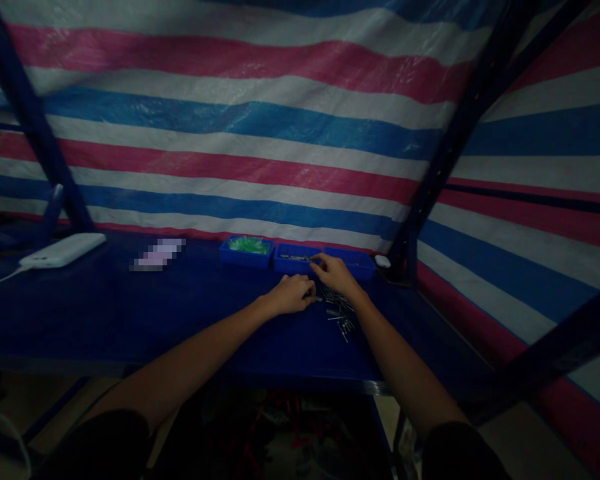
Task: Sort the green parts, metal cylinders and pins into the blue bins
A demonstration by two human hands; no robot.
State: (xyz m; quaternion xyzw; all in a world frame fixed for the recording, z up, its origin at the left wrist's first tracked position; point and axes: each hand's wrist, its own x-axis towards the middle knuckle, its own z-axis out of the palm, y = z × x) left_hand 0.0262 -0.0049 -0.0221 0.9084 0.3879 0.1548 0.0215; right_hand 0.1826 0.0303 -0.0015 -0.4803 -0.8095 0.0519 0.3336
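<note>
My left hand rests low over the blue table with its fingers curled. A short, thin metal pin shows at its fingertips. To its right lies a loose pile of metal pins, partly covered by my right wrist. My right hand reaches over the front edge of the middle blue bin, thumb and fingers brought together. What is between those fingertips is too small and dark to make out. Several thin metal pieces lie inside that bin.
A blue bin with green small parts stands left of the middle one. Another blue bin and a white case are at right. A white power bank with a cable lies far left on the table. Striped sheeting hangs behind.
</note>
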